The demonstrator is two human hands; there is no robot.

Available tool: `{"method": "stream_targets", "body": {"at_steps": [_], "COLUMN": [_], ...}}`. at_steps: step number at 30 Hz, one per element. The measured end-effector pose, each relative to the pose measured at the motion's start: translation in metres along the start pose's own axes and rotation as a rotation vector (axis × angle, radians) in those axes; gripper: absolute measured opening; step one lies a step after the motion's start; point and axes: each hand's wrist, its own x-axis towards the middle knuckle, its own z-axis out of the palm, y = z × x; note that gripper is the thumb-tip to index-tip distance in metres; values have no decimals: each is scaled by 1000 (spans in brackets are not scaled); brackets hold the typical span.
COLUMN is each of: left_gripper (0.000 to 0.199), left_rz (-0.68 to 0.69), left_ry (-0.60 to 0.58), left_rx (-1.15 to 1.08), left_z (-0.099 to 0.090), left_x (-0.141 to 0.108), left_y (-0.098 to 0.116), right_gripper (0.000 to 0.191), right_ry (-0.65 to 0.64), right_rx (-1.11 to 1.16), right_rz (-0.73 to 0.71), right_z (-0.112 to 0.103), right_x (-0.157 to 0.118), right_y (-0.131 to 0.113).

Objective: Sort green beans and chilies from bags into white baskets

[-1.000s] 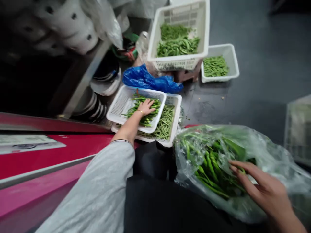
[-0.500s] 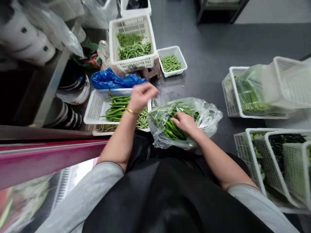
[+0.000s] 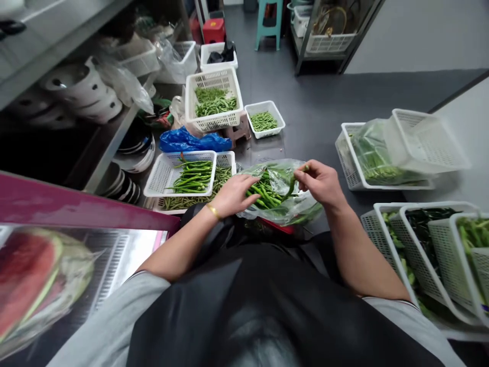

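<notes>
A clear plastic bag (image 3: 282,214) full of long green peppers (image 3: 267,192) lies open in front of my lap. My right hand (image 3: 319,183) is above the bag's right side, fingers pinched on one green pepper (image 3: 291,187) that hangs down. Over the bag's left edge, my left hand (image 3: 236,195) has its fingers spread and reaches onto the peppers, gripping nothing that shows. To the left, a white basket (image 3: 153,176) holds more green peppers and overlaps a lower basket (image 3: 228,162) of green beans.
Beyond a blue plastic bag (image 3: 193,140) are a large white basket (image 3: 214,121) and a small one (image 3: 266,133), both with green vegetables. Crates (image 3: 382,239) of greens stand at the right. A metal shelf (image 3: 110,153) and a pink-edged case (image 3: 114,210) border the left.
My right hand has risen from inside the bag with a pepper. My left hand has moved down and right from above the pepper basket to the bag. The view has tilted up.
</notes>
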Motion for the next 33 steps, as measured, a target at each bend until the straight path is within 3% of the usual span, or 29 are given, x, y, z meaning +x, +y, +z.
{"method": "stream_targets", "body": {"at_steps": [3, 5, 7, 10, 11, 13, 15, 16, 19, 21, 25, 28, 31, 33], "left_gripper": [30, 18, 12, 13, 13, 15, 18, 19, 15, 10, 11, 8, 12, 19], "left_rz": [149, 98, -24, -214, -274, -366, -394, -387, -369, -398, -550, -626, -493, -355], "left_ry": [25, 15, 62, 120, 155, 285, 427, 469, 497, 413, 139, 67, 67, 36], "left_rx": [-397, -571, -712, -1047, -1202, -1525, -1783, -1864, -1917, -1879, -1786, -1703, -1698, -1693], "left_z": [16, 32, 43, 43, 37, 21, 2, -6, -19, -16, 10, 36, 53, 53], "left_x": [40, 62, 72, 64, 58, 44, 32, 27, 18, 16, 24, 39, 54, 59], "left_y": [15, 18, 18, 13, 10, 1, -9, -14, -22, -24, -19, -7, 8, 14], "right_gripper": [20, 16, 19, 27, 27, 27, 31, 36, 45, 39, 20, 14, 20, 27], "right_ry": [31, 80, 116, 109, 49, -198, -444, -500, -496, -523, -511, -441, -382, -349], "right_rx": [-220, -498, -758, -972, -1005, -1019, -981, -961, -930, -919, -665, -246, 63, 182], "right_rz": [-187, -295, -313, -183, -109, 83, 266, 334, 442, 471, 547, 572, 455, 381], "right_z": [25, 36, 37, 28, 27, 35, 55, 68, 104, 110, 77, 44, 30, 27], "right_x": [3, 8, 15, 25, 28, 37, 46, 51, 60, 62, 56, 47, 40, 38], "right_y": [-17, -18, -13, -2, 2, 12, 24, 30, 46, 52, 45, 25, 1, -10]}}
